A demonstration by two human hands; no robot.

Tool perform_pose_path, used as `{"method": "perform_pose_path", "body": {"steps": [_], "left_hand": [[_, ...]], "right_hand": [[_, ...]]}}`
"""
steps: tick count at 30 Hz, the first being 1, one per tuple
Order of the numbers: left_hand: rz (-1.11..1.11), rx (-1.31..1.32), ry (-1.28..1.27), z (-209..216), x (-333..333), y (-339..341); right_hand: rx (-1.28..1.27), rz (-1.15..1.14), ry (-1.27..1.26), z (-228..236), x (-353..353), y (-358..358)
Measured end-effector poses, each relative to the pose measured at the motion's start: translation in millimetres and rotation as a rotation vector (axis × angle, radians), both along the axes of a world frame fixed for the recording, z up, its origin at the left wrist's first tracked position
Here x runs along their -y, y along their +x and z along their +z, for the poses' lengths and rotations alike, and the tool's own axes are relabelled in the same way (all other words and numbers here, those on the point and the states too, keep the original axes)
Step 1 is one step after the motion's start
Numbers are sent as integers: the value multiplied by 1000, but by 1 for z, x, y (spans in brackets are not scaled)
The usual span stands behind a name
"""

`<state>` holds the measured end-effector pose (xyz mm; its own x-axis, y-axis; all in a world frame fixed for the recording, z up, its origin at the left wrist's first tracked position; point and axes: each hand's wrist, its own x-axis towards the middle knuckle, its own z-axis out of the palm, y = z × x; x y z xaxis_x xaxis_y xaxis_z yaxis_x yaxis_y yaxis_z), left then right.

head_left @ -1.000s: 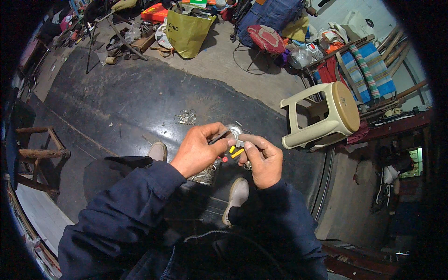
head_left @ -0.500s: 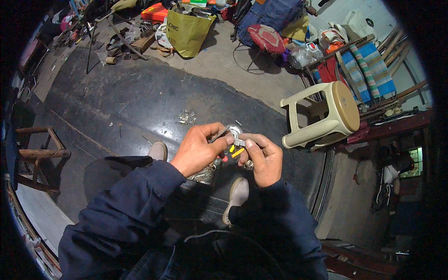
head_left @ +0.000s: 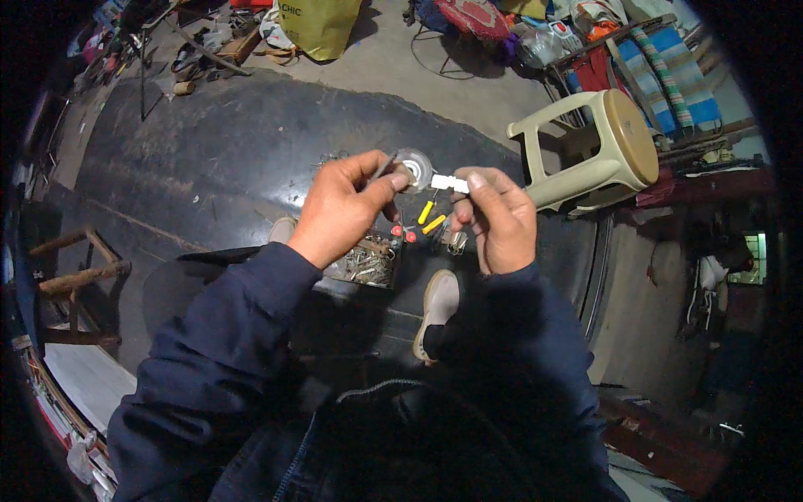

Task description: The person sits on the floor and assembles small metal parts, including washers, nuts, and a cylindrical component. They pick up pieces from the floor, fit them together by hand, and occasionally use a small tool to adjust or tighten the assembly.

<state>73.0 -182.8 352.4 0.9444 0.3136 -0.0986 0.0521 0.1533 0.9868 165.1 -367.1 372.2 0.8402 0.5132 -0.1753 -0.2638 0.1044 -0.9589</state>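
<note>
My left hand (head_left: pixel 347 197) pinches a round, clear-and-grey disc-like part (head_left: pixel 416 170) with a ringed centre. A thin dark strip lies along its near side at my fingertips. My right hand (head_left: pixel 500 216) holds a small white stepped piece (head_left: pixel 449 183) between thumb and forefinger, its end close to the disc's edge; I cannot tell whether they touch. Below the hands are two yellow-handled tools (head_left: pixel 430 219), red round-ended items (head_left: pixel 404 233) and shiny metal pieces (head_left: pixel 454 242). An open box of small metal parts (head_left: pixel 365 266) sits beneath my left wrist.
A beige plastic stool (head_left: pixel 577 151) lies on its side at the right. A wooden stool frame (head_left: pixel 79 280) stands at the left. Farther off are a yellow-green bag (head_left: pixel 322 29), a red round-topped stool (head_left: pixel 475 17) and piled goods. My shoe (head_left: pixel 441 305) is beside the box.
The white piece in my right hand has shifted right, away from the disc's middle to its edge. Both hands sit higher in the picture, and the view has tilted downward, showing more of the box.
</note>
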Motion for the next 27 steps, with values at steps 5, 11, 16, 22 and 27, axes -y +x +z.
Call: {"method": "perform_pose_path", "body": {"steps": [5, 11, 16, 22, 27], "left_hand": [[47, 18, 7, 0, -7, 2], [-5, 10, 34, -3, -6, 4], [-7, -7, 155, 0, 3, 2], [-67, -10, 180, 5, 15, 3], [-91, 29, 162, 8, 27, 10]], "right_hand": [[-87, -36, 203, 5, 11, 14], [-156, -37, 274, 6, 20, 19], [-169, -25, 228, 3, 30, 16], [-202, 27, 161, -1, 45, 10], [-162, 95, 99, -1, 45, 11]]}}
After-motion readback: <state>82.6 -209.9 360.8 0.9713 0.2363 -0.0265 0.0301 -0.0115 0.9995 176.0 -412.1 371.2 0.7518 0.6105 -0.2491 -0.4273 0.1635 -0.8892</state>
